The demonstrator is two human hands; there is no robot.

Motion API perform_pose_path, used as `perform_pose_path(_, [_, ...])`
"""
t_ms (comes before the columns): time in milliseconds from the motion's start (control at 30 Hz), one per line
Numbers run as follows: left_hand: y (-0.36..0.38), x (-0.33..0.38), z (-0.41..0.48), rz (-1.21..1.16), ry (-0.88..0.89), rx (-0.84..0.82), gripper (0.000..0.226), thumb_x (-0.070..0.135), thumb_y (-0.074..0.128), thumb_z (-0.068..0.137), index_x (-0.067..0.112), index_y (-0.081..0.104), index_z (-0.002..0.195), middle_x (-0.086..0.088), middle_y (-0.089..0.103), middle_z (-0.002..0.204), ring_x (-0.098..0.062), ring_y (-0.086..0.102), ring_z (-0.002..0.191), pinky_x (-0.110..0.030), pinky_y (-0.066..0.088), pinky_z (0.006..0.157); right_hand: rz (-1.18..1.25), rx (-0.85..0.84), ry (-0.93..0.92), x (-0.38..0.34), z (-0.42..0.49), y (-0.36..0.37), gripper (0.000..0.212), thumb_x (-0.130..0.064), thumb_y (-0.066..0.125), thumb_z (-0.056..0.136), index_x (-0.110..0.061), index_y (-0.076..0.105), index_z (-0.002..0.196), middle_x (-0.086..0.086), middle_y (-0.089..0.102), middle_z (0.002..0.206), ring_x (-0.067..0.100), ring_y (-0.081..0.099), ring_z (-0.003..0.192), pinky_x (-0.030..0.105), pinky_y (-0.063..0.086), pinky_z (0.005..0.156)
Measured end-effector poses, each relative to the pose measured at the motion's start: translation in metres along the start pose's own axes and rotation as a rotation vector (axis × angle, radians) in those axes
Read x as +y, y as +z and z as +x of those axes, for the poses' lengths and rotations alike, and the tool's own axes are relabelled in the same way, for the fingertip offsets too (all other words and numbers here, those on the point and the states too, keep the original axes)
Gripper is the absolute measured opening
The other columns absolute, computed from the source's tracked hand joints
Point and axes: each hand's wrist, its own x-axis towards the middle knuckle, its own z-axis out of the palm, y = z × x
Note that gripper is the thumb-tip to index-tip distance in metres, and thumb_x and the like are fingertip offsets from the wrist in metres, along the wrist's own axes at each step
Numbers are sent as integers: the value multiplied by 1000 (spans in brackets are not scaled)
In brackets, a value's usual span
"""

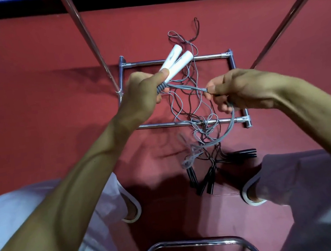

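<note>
My left hand grips the two white handles of a jump rope together, the handles pointing up and away. The grey rope runs from the handles to my right hand, which pinches it, then loops down below that hand. A blurred grey loop of the rope hangs lower, in the air above the floor.
A tangle of thin ropes lies on the red floor across a chrome rack base, with several black handles near my feet. Two chrome poles rise left and right. A chrome chair edge sits below.
</note>
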Motion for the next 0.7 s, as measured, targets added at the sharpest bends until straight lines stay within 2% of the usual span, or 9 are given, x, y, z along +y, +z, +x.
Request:
perform_pose_path(100, [1,-1,0,17,-24,-6,39,40,63,95,7,69,74,6,56,45,-5,40,36,-15,27,37,-190,201,-185,-1,0,9,30,-8,48,105,-11,62,78,-7,41,57,9,30,48,19,23,43])
perform_pose_path(200, [2,4,-1,23,-88,-5,38,34,56,103,4,66,82,9,48,36,-2,34,30,-13,23,34,-605,394,-562,0,-7,12,10,-16,65,99,-9,67,93,-11,48,53,4,39,48,23,32,52])
perform_pose_path(233, [1,5,-1,6,-120,-16,38,36,55,102,4,65,84,9,47,36,-2,33,29,-12,22,34,-721,428,-657,2,-8,14,13,-21,72,95,-11,67,101,-9,49,55,6,41,50,26,36,55])
perform_pose_path(333, [-2,4,0,-24,-233,-69,46,46,56,99,4,66,83,7,43,41,-7,28,32,-12,18,36,-939,461,-836,6,-11,16,18,-28,75,92,-17,75,106,-10,55,57,3,50,51,32,47,58])
perform_pose_path(433, [-4,4,1,-27,-284,-118,49,51,55,98,6,66,83,4,38,45,-7,25,33,-12,16,36,-1042,539,-881,5,-12,12,24,-36,66,99,-16,79,95,3,69,62,24,62,52,37,51,57])
perform_pose_path(500, [-5,5,1,-34,-272,-135,48,50,55,98,6,66,84,4,38,46,-6,25,33,-12,16,35,-766,422,-689,0,-15,13,31,-31,62,102,-8,75,86,5,68,57,19,61,48,33,52,56])
perform_pose_path(567, [-4,6,1,-29,-236,-135,47,48,55,99,5,66,84,5,40,45,-6,26,33,-12,16,35,-192,174,-343,-8,-17,15,34,-24,57,103,0,70,82,7,68,55,16,62,47,27,52,53])
perform_pose_path(633, [0,4,0,9,-158,-107,45,45,58,98,5,65,79,5,48,44,-7,31,33,-14,20,36,262,34,-10,-15,-18,13,31,-22,55,100,-2,67,79,2,61,50,14,63,46,19,51,46])
perform_pose_path(700, [6,-1,1,94,-35,-41,47,52,62,88,10,69,68,-3,56,53,-14,41,40,-21,30,44,416,-14,141,-18,-17,6,25,-22,54,96,-9,62,77,-5,48,45,8,54,39,16,44,38])
